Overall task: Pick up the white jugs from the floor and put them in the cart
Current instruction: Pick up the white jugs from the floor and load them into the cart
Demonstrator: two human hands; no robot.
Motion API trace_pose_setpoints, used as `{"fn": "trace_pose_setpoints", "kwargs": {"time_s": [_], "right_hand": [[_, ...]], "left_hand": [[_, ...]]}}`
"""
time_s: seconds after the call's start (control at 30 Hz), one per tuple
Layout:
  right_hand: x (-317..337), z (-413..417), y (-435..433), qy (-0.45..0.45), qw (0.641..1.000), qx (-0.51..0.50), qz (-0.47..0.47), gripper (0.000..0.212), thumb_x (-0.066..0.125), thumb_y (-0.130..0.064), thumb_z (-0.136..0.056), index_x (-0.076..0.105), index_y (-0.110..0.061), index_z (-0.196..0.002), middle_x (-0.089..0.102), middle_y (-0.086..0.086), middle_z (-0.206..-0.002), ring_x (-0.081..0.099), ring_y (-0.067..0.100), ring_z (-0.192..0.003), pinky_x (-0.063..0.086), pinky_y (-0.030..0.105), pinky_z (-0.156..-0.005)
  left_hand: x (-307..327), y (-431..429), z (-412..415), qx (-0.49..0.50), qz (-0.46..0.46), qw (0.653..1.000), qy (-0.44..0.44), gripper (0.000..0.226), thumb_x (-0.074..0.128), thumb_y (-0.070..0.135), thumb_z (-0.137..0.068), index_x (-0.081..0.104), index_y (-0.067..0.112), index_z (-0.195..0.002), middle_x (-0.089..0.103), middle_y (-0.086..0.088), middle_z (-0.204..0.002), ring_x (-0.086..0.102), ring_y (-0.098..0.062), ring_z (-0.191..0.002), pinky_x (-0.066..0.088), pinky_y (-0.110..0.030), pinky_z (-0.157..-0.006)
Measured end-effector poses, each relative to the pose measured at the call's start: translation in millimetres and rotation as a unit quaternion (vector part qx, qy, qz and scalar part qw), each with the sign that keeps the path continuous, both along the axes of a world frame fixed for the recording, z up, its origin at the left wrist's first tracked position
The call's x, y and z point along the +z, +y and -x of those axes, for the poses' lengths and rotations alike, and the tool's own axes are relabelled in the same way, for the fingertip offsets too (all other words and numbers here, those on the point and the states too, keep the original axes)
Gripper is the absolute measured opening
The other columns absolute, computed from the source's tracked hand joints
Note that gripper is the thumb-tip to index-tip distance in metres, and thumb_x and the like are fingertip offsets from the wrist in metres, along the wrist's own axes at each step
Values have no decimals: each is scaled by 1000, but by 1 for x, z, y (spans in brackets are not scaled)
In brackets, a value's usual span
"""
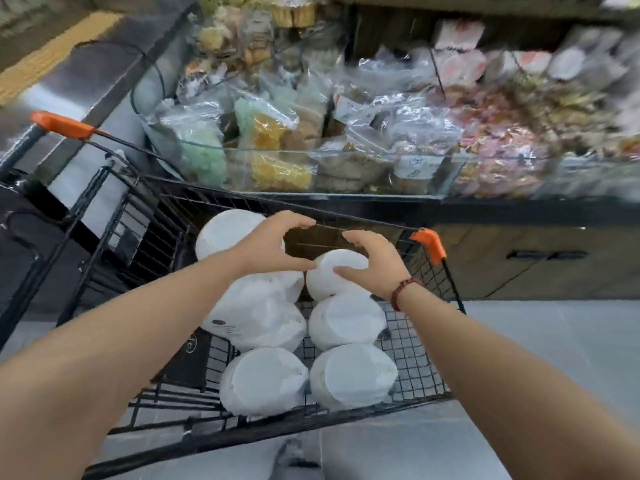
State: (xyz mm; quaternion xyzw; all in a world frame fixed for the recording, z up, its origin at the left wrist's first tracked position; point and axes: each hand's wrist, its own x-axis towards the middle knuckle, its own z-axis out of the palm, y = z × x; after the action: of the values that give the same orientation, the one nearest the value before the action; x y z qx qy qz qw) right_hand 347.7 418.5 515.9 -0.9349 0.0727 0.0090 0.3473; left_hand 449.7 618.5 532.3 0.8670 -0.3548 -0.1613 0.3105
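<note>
Black wire cart holds about six white jugs in two rows. No jugs show on the visible floor, so loading looks nearly done, though the cart and arms hide much of it. The left hand and right hand curve loosely over the far-right jug, thumbs against it, neither gripping. Blur hides caps and handles.

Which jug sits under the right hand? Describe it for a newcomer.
Find the black wire cart. Its right-hand row holds three white jugs; the target jug is the farthest one, beside the orange corner, the only one under the right hand.
</note>
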Motion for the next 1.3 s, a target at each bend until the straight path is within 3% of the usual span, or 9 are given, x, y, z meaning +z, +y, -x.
{"fn": "trace_pose_setpoints", "kwargs": {"time_s": [0.1,0.2,0.4,0.57,0.73,0.9,1.07,1.3], "right_hand": [[25,54,-67,-43,995,-87,5,52,71,-35,-81,54,-23,-129,55,-2,-131,49,15,-122,42,34,-104],[44,122,-138,-101,981,-168,2,42,72,-32,-80,60,-19,-119,63,-1,-117,56,17,-110,47,35,-97],[61,290,-268,-160,937,-310,15,35,76,-29,-78,65,-16,-109,63,-7,-99,60,13,-95,48,26,-83],[66,433,-356,-174,884,-431,40,33,77,-24,-77,66,-13,-106,62,-5,-95,56,10,-89,40,19,-78],[53,546,-418,-171,826,-537,33,33,77,-20,-77,65,-13,-107,64,-2,-98,58,12,-91,40,19,-77],[27,614,-477,-167,765,-621,36,39,78,-20,-75,63,-15,-111,63,-2,-100,58,14,-92,46,28,-81],[4,649,-563,-143,733,-664,37,49,77,-24,-75,57,-18,-120,60,-3,-109,57,13,-100,46,29,-87],[-10,681,-688,-96,697,-710,11,55,77,-25,-75,53,-19,-125,56,-5,-113,54,12,-101,41,25,-87]], "left_hand": [[24,-69,29,-55,7,998,-19,62,80,36,-74,55,25,-129,53,11,-125,47,-1,-111,39,-20,-93],[42,-146,70,-111,41,992,-32,51,81,33,-73,63,23,-119,60,9,-116,56,-5,-107,47,-29,-95],[62,-314,192,-214,88,973,-18,42,79,33,-76,65,25,-115,62,10,-112,58,-3,-105,47,-29,-98],[66,-447,303,-315,108,942,-28,42,78,29,-77,65,22,-116,64,6,-111,60,-8,-102,49,-33,-97],[70,-559,383,-427,72,901,-40,52,76,29,-79,57,22,-127,57,8,-120,54,-6,-108,44,-25,-96],[54,-668,433,-474,66,878,-22,56,78,25,-77,56,20,-128,58,6,-122,53,0,-103,37,-3,-83],[30,-794,461,-513,54,857,3,61,78,27,-78,51,19,-133,54,4,-125,52,-6,-110,40,-21,-92],[-11,-960,492,-532,-2,846,37,63,78,26,-78,47,21,-133,50,0,-129,49,-8,-113,41,-28,-100]]}}
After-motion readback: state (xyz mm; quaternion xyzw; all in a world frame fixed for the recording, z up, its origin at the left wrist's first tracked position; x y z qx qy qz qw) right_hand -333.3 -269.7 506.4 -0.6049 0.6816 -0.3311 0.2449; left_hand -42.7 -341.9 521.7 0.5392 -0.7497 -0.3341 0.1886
